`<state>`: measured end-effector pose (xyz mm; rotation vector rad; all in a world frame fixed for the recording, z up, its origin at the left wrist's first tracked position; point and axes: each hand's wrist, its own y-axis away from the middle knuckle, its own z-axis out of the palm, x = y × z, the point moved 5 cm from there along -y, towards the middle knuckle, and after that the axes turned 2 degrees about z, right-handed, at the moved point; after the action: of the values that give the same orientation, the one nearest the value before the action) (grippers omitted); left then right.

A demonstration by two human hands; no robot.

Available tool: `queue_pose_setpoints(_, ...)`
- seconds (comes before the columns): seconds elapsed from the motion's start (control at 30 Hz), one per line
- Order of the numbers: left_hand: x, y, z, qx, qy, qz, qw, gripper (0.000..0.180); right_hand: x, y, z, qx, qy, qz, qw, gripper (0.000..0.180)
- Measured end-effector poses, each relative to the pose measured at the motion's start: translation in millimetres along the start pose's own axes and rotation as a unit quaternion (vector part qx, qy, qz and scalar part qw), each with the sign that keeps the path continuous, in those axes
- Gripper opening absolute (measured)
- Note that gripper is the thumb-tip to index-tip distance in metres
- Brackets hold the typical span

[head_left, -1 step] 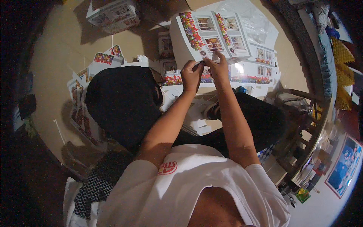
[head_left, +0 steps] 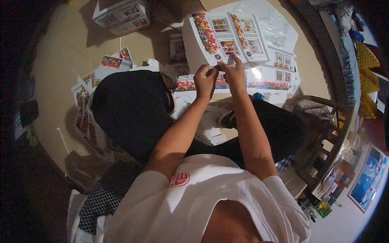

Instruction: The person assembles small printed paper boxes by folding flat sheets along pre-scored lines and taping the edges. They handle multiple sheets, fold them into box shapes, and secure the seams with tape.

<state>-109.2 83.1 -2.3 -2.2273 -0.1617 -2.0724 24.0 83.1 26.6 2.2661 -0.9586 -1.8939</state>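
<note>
- Far left, loose printed cards (head_left: pixel 83 99) lie spread on the tan floor, probably set aside to leave room in front of the knees.
- Next, flower-printed cards (head_left: pixel 110 62) overlap on the floor; beyond them, a printed carton (head_left: pixel 121 18) stands apart, likely out of the arms' way.
- The left hand (head_left: pixel 206 79) is bent at the near lower edge of the white printed box, its thumb and fingertips drawn together. I cannot tell whether they pinch the edge or something small.
- The white printed box (head_left: pixel 225 38) sits in front of the knees, on or just above the flat printed sheets (head_left: pixel 279 67). Its picture side is tilted toward the wearer, presumably so that its near edge is easy to see and reach.
- The right hand (head_left: pixel 234 73) has its forefinger laid against that face, perhaps to steady it, and its thumb near the left fingertips; whether it grips is unclear.
- Farther right, clear plastic (head_left: pixel 277 24) lies crumpled behind the box.
- Against the earlier frame, hands and box show no clear change.
</note>
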Motion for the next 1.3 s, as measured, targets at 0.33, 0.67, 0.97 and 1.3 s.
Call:
queue_pose_setpoints(0.33, -11.5, 0.3, 0.8, -0.011, 0.033, -0.022, 0.999, 0.01, -3.3, 11.2, 9.1, -0.024, -0.007, 0.034, 0.999, 0.08)
queue_pose_setpoints(0.67, 15.0, 0.9, -4.7, -0.025, 0.05, -0.012, 0.998, 0.012, 44.9, -15.0, 10.8, 0.109, 0.011, -0.055, 0.992, 0.089)
queue_pose_setpoints(0.97, 16.6, 0.5, -5.0, -0.032, 0.114, -0.047, 0.992, 0.015, 6.2, 24.0, 9.7, 0.05, -0.078, -0.209, 0.974, 0.084)
queue_pose_setpoints(1.3, 29.7, -2.0, -1.5, -0.043, 0.181, -0.028, 0.982, 0.023, -6.6, 27.2, -46.9, 0.101, 0.103, -0.26, 0.955, 0.065)
